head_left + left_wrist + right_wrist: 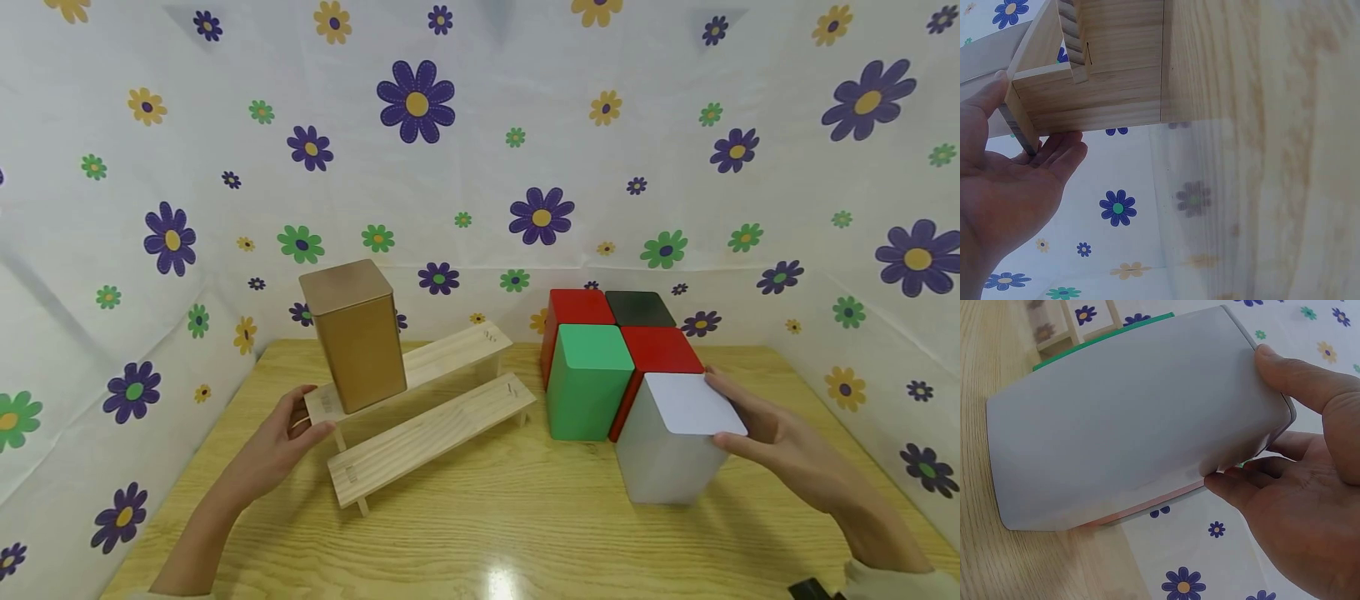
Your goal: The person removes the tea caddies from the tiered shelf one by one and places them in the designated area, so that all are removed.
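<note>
On the left stands a two-step wooden shelf (438, 429), set at a slant. My left hand (272, 454) grips the near-left end of its upper step; in the left wrist view the thumb and fingers (1067, 153) lie on opposite sides of the board. A gold tin box (363, 354) stands upright on that end of the upper step. At the right, my right hand (787, 450) holds a white tin box (663, 462) by its upper part, the thumb (1297, 378) on one side and fingers on another. The white box's base appears to touch the table.
Behind the white box stand a green tin box (588, 396), two red ones, the rear (581, 307) and the front (660, 346), and a black one (641, 308), close together. They are on a wooden table (480, 533). A flower-print cloth (480, 167) hangs around the back and sides.
</note>
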Demonstrator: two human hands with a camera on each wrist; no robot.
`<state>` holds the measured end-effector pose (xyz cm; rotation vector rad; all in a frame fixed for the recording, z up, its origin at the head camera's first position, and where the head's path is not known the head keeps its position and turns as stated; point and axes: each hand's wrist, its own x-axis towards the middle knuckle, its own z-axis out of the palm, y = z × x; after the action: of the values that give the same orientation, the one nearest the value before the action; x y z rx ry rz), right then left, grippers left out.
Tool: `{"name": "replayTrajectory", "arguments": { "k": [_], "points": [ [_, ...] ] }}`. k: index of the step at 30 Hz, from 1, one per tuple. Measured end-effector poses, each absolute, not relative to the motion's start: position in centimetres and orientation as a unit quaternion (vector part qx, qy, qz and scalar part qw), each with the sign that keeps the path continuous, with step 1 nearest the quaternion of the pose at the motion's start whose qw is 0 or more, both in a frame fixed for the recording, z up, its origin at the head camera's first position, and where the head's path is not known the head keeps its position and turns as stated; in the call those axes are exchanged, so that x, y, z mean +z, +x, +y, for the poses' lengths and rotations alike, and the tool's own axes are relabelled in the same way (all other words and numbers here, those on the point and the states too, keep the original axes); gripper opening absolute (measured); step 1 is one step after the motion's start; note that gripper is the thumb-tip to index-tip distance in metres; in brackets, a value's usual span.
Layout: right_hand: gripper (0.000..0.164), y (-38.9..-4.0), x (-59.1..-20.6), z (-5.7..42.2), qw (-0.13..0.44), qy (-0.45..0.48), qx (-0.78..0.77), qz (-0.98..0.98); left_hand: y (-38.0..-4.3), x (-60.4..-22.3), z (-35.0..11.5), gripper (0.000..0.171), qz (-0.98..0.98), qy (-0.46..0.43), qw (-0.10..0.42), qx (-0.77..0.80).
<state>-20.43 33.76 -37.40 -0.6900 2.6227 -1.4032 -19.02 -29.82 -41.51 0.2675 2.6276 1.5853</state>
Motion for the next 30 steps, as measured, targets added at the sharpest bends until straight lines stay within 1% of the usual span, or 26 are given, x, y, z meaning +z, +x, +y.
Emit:
{"name": "replayTrajectory", "arguments": {
  "k": [8,18,30],
  "points": [
    [0.076,-20.57,-37.38,33.69,0.041,-0.241,-0.471,0.848,-19.1,-41.59,-29.88,0.08,0.851,0.088,0.031,0.516],
    [0.075,-20.55,-37.48,33.63,0.044,-0.217,-0.458,0.861,-19.16,-41.8,-29.94,0.079,0.847,0.091,0.03,0.524],
    [0.075,-20.61,-37.65,33.6,0.043,-0.234,-0.475,0.847,-19.18,-41.76,-29.99,0.079,0.842,0.088,0.034,0.532]
  ]
}}
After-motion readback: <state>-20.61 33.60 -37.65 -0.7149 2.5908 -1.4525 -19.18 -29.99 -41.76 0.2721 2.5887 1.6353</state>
